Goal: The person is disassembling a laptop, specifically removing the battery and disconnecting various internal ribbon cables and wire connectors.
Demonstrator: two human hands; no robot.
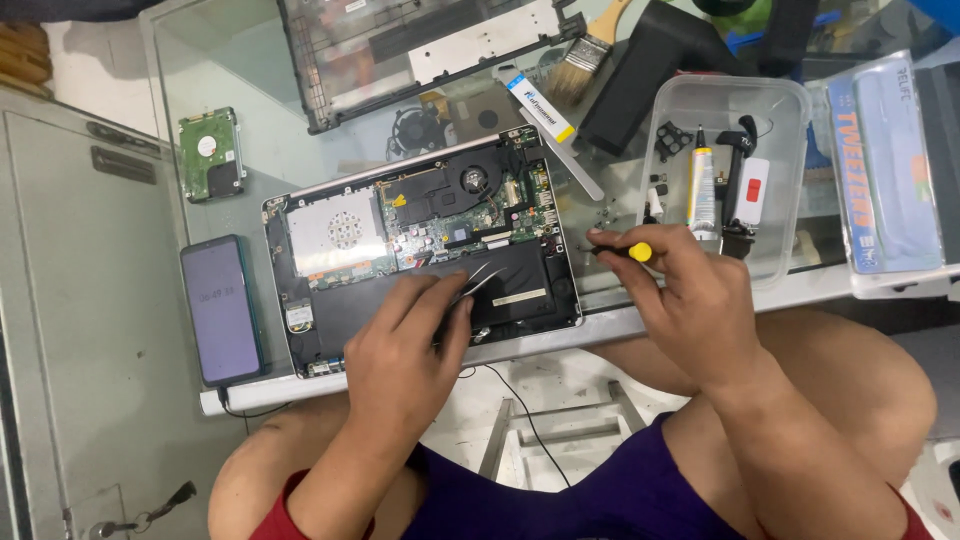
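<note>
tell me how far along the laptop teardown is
Done: the bottom cover is off and set aside, exposing the laptop board and fan; a hard drive lies loose. In hand: the left hand holds tweezers over the battery area, and the right hand grips a yellow-capped screwdriver. Left: board, fan and battery are still seated.

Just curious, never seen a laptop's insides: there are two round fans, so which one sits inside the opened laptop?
The black fan at the laptop's top right; the other fan lies loose on the table above it.

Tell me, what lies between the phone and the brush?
In the head view, the opened laptop lies between the phone and the brush.
</note>
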